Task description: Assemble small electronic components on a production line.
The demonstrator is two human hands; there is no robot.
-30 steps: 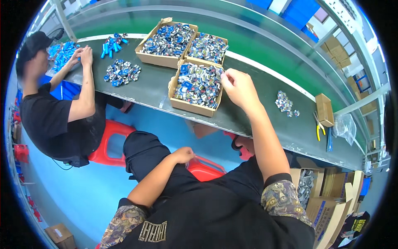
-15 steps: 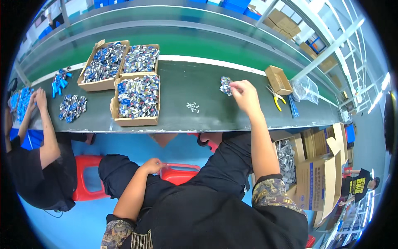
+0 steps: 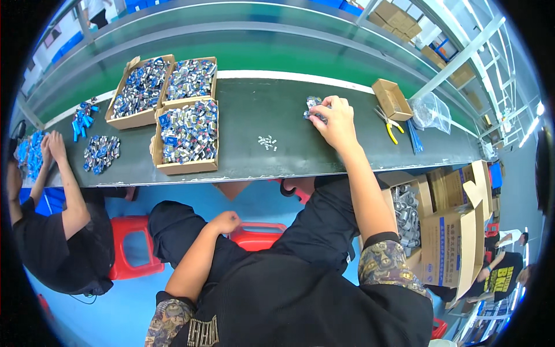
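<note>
Right hand [image 3: 337, 123] has widened from its pinch, thumb and fingers straddling the small silver-and-blue rectangular pieces [image 3: 313, 102], right of centre on the dark green table [image 3: 257, 110]! Left hand [image 3: 224, 222], near side, half-curled, contents unclear.

Lettered brown carton [image 3: 441, 250], yellow-lettered black shirt [image 3: 503, 276]

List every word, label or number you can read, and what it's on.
I won't copy wording, only place it.
Carton: dark print, blue strip.
Black shirt, far right: yellow lettering.
Wearer's shirt: gold marks, perhaps letters; unclear.
Parts by the right hand: too small to read.
</note>
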